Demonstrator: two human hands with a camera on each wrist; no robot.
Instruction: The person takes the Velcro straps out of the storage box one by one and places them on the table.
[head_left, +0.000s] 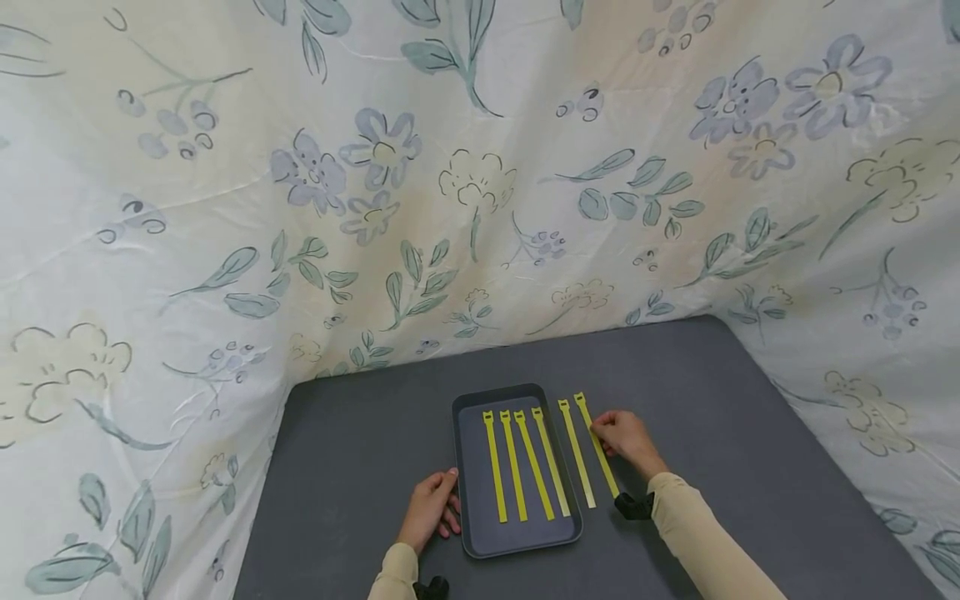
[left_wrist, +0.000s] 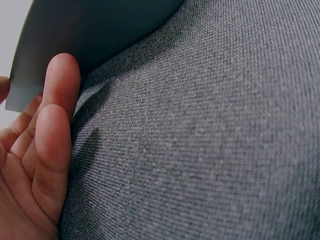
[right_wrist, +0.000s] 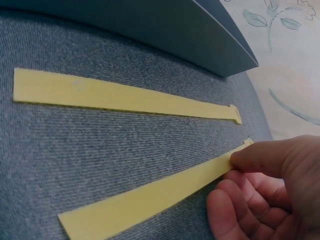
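My right hand point(head_left: 627, 437) pinches the outermost yellow hook-and-loop cable tie point(head_left: 606, 472) near its slotted head, thumb on top and fingers curled beneath in the right wrist view. Just left of it, a second yellow cable tie point(right_wrist: 120, 96) lies flat on the dark cloth, apart from the tray. Several more yellow cable ties point(head_left: 513, 467) lie side by side inside the dark grey tray point(head_left: 517, 546), slotted heads at the far end. At the tray's left rim, my left hand point(head_left: 431, 506) holds the wall between thumb and fingers; the left wrist view shows fingertips point(left_wrist: 62, 75) along the outside.
Grey textured cloth point(head_left: 352, 467) covers the table. A floral curtain point(head_left: 480, 208) hangs behind it and along both sides. Black wrist mounts point(head_left: 634, 506) sit at both sleeves; the right one overlaps the near end of the pinched tie.
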